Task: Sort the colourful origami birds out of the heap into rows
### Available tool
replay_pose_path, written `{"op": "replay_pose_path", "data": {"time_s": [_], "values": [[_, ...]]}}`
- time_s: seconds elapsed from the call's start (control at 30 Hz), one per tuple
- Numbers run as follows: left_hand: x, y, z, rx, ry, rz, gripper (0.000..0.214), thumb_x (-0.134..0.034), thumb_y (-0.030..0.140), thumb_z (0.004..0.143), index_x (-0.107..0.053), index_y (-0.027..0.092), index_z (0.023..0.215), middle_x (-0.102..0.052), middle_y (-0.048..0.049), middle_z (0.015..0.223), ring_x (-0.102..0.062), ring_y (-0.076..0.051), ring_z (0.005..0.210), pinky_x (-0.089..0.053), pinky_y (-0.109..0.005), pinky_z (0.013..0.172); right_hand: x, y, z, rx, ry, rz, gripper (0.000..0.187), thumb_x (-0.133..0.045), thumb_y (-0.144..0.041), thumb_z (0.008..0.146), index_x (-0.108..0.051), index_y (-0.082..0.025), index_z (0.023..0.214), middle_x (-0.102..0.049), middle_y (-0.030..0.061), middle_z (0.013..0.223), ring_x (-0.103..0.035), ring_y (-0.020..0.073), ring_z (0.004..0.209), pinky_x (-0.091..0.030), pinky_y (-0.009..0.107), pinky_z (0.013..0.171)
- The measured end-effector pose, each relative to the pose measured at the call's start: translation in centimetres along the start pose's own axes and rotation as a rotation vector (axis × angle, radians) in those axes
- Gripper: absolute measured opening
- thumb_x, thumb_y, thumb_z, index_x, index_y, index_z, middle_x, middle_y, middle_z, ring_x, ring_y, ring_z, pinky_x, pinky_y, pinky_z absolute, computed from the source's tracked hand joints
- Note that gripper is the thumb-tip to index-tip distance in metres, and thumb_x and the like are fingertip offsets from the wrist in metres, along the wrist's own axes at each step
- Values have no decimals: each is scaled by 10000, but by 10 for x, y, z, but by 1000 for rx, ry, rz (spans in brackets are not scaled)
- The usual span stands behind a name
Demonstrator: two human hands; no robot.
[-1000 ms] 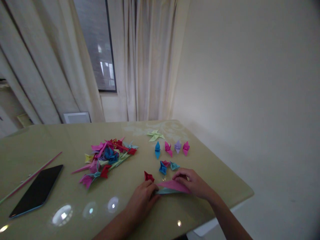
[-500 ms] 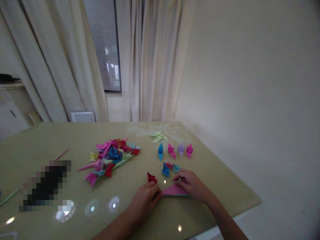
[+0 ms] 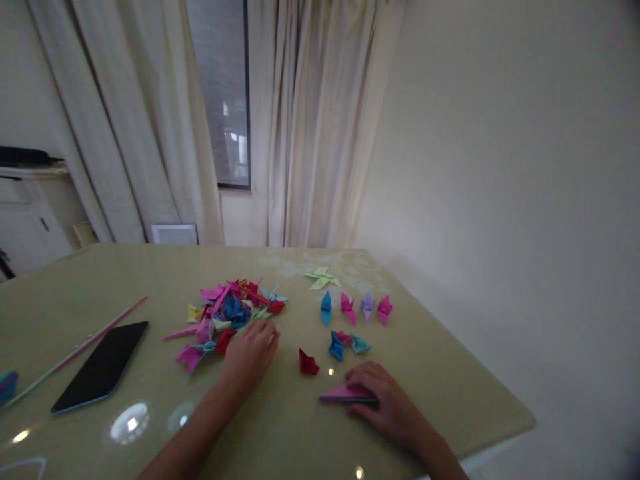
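Beside the pile of folded-paper pieces (image 3: 235, 310), my left hand (image 3: 253, 347) is low over the table, fingers loosely bent and apart, with nothing seen in them. It hides the pile's front right side. My right hand (image 3: 380, 397) has its thumb and fingers on a folded pink paper (image 3: 337, 393), a narrow pointed shape lying on the table. Between the hands sits a small dark red folded-paper piece (image 3: 309, 363). Just beyond the right hand lie a blue folded-paper piece (image 3: 337, 347), a teal one (image 3: 360, 345) and a pink one partly behind them.
Farther back, several paper cranes (image 3: 349, 307) stand in a row, with a pale green paper star (image 3: 323, 278) behind. A black tablet-like device (image 3: 103, 367) and a long pink-and-green stick (image 3: 83, 347) lie at left. The table's right edge (image 3: 465, 367) runs near the wall.
My left hand has left the pink paper and moved left to the pile. My right hand now grips the paper, which looks narrower. The view has turned slightly left.
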State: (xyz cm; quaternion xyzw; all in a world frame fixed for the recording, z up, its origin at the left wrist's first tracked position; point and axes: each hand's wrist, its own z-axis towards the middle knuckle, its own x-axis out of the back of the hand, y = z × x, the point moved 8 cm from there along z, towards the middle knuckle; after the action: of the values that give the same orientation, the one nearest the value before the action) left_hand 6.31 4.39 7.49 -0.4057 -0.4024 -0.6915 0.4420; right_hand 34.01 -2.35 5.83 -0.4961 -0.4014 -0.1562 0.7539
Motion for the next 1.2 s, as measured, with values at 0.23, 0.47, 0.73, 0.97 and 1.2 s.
{"op": "replay_pose_path", "data": {"time_s": [0.23,0.47,0.73,0.97,1.2], "values": [[-4,-67,5,221,-105,296,339,-452,369,1046,-691,149,1145,-698,-173,1162,-643,-345,1160,-505,-436,957,-4,-5,-5,17,-3,27,205,-779,-413,913,-733,-228,990,-726,83,1075,-649,277,1051,-519,401,953],[-6,-68,9,226,-175,273,292,-515,262,1030,-653,138,1255,-704,-162,1202,-657,-315,1179,-517,-399,972,-7,-5,-7,51,-2,7,172,-768,-369,925,-719,-213,979,-726,84,1055,-645,257,1025,-505,381,934],[-10,-63,11,178,-195,251,363,-410,1,959,-718,124,1106,-722,-193,1154,-703,-310,1118,-550,-395,916,-7,-10,-7,61,10,-42,152,-771,-337,912,-697,-218,970,-716,70,1039,-638,250,1007,-498,373,929],[6,-71,9,296,-111,148,318,-340,73,1012,-643,138,1081,-761,-178,965,-771,-323,948,-570,-403,788,-6,-16,-8,69,11,-84,156,-762,-335,911,-689,-216,983,-710,74,1044,-634,251,1005,-498,370,923],[15,-64,14,301,54,-143,294,-225,290,1102,-508,212,1121,-753,-84,893,-772,-254,853,-529,-317,726,-4,-20,-10,132,34,-134,197,-744,-381,934,-702,-226,1048,-724,77,1066,-650,255,1018,-519,382,930]]}}
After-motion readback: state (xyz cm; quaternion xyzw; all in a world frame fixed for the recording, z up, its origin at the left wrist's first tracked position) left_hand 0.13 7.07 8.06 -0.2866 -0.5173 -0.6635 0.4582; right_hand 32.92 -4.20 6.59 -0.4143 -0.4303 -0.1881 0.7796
